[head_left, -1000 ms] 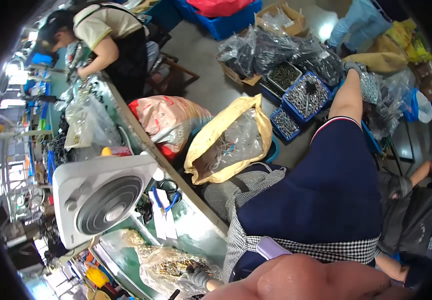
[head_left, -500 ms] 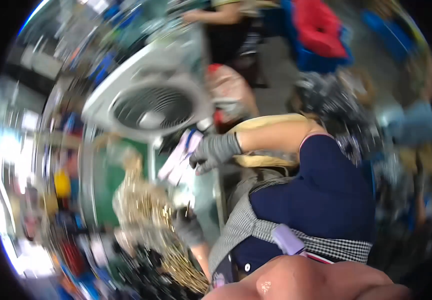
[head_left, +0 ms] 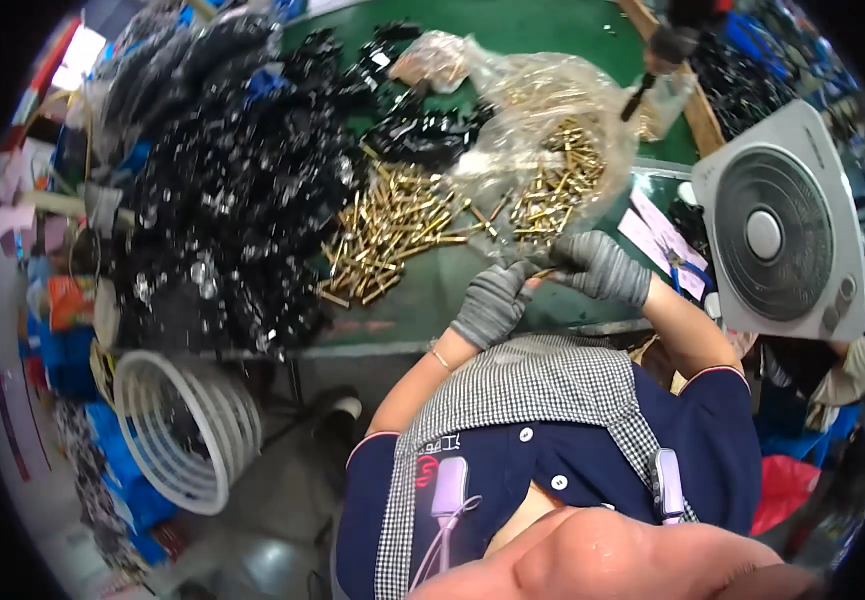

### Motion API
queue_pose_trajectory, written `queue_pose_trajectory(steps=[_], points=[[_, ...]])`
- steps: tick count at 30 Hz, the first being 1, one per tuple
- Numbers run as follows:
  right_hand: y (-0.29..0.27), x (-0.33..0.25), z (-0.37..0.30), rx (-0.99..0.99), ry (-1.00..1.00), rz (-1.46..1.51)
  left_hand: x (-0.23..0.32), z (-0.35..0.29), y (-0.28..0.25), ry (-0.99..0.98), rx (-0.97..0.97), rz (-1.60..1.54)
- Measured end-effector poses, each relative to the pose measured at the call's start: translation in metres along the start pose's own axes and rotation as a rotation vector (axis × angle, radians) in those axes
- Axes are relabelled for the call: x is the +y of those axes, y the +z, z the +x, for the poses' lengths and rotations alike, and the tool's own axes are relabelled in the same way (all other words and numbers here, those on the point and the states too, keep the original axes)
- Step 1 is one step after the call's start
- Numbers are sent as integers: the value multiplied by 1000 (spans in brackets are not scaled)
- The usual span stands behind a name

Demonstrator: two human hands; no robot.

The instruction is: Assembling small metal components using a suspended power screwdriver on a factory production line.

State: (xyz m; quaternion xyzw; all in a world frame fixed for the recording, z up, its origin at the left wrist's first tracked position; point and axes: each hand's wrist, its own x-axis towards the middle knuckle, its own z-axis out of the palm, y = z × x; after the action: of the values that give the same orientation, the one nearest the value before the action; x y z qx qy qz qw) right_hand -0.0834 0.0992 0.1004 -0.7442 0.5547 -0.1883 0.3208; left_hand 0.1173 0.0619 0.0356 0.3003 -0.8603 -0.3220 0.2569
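- Grey-gloved left hand (head_left: 495, 302) and right hand (head_left: 604, 268) meet just inside the bench's (head_left: 433, 288) near edge, close in, maybe for control; fingers curled together, can't tell what's pinched.
- Gold bolts (head_left: 393, 226) lie loose mid-bench, left of and beyond the left hand, I'd guess for easy reach.
- Clear bag (head_left: 553, 90) past the right hand: more gold bolts.
- White basket (head_left: 215, 440) below the near edge, leftward: dark stuff (head_left: 181, 420) inside, no clue what.
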Motion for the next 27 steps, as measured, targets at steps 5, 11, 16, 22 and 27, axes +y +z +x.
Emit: queue_pose_trajectory(steps=[5,11,16,22,27], points=[[-6,-6,12,-132,-152,81,-10,-10,-10,-411,-349,-917],[-19,36,47,350,146,-626,-21,-32,-14,-458,-41,-640],[43,-26,105,-12,-100,-390,-25,-48,-11,-515,-30,-615],[76,-14,168,-132,55,-668,-19,-65,-17,-567,-36,-597],[85,-7,167,-137,63,-684,-35,-83,-18,-716,66,-842]])
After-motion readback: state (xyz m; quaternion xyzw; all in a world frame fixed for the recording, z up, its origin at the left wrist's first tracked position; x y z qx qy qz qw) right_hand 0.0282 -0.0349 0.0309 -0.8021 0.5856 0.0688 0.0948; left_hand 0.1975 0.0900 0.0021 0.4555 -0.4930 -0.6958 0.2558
